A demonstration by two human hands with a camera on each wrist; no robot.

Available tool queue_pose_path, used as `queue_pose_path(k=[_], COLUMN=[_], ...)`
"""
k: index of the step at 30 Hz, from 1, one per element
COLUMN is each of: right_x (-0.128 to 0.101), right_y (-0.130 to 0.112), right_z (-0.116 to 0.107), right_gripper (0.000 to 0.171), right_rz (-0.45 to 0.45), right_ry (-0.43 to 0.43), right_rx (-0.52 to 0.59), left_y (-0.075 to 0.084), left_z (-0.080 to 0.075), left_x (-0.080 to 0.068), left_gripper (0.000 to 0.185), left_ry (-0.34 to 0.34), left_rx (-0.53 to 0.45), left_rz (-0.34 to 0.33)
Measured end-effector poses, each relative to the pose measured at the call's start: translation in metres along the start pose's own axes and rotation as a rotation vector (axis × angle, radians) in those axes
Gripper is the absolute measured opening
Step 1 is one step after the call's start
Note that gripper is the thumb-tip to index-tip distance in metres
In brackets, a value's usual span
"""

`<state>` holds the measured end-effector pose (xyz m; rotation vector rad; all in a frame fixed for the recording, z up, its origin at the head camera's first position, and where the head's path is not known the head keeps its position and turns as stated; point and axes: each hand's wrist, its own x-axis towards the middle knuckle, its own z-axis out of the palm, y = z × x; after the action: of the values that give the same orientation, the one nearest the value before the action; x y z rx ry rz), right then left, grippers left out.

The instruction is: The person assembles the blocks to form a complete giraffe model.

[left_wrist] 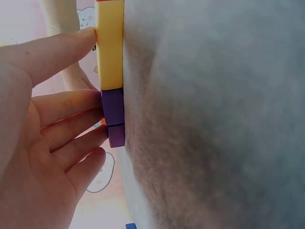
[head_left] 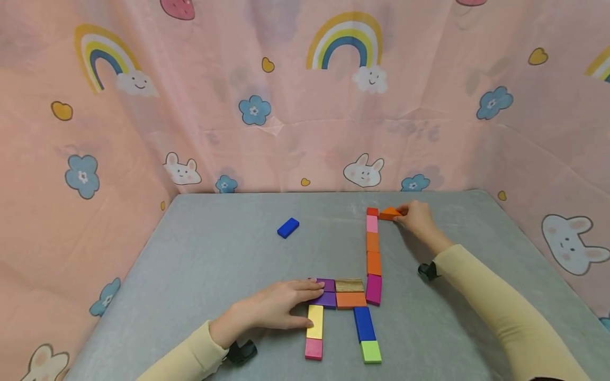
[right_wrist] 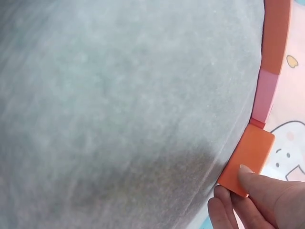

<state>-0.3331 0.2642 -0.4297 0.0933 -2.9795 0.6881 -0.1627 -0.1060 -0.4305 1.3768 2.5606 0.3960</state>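
My right hand (head_left: 419,219) pinches the orange triangle block (head_left: 389,214) at the far end of the block column (head_left: 373,248), my fingers hiding its right edge. My left hand (head_left: 271,309) lies relaxed, straight fingers touching the purple blocks (head_left: 326,292) on the worktop (head_left: 214,264). No writing shows.

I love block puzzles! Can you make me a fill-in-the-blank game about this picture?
1. The right hand pinches an orange ____-shaped block.
2. That block touches the ____ block at the top of the tall column.
3. The left hand touches the yellow block and two ____ blocks.
4. One ____ block lies alone, apart from the figure.

Missing words: triangle; red; purple; blue
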Motion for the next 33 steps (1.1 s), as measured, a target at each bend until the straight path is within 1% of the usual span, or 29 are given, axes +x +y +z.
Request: queue_pose_path(k=[6,8,11,15,18,21,25,29,33], right_x=[-0.002,-0.004,-0.01,-0.023,-0.036,-0.052,-0.074,-0.092,-0.104], right_y=[0.004,0.007,0.008,0.002,-0.004,-0.012,-0.022,-0.033,-0.04], right_z=[-0.002,-0.006,-0.015,-0.03,-0.039,-0.043,-0.041,-0.032,-0.021], right_gripper=[0.039,0.042,0.047,0.053,0.058,0.061,0.064,0.064,0.06], right_rz=[0.014,0.008,-0.008,-0.034,-0.076,-0.125,-0.172,-0.212,-0.293], right_ry=[-0.013,-0.014,0.01,0.04,0.027,0.016,0.005,-0.015,-0.022], right_rx=[0.05,0.084,0.107,0.107,0.089,0.063,0.056,0.043,0.03], left_y=[0.001,0.001,0.002,0.002,0.002,0.002,0.002,0.001,0.0], left_z=[-0.001,-0.001,-0.001,-0.002,-0.002,-0.003,-0.002,-0.001,0.0], left_x=[0.002,0.002,0.003,0.004,0.003,0.001,0.001,0.001,0.002], left_gripper=[0.063,0.063,0.063,0.063,0.062,0.062,0.062,0.062,0.062], left_ry=[-0.003,-0.008,-0.016,-0.023,-0.025,-0.022,-0.021,-0.018,-0.013], left_rx=[0.007,0.004,-0.001,-0.003,-0.008,-0.006,-0.001,-0.006,-0.011], left_rz=[0.007,0.006,0.003,-0.002,-0.011,-0.014,-0.011,-0.008,-0.011])
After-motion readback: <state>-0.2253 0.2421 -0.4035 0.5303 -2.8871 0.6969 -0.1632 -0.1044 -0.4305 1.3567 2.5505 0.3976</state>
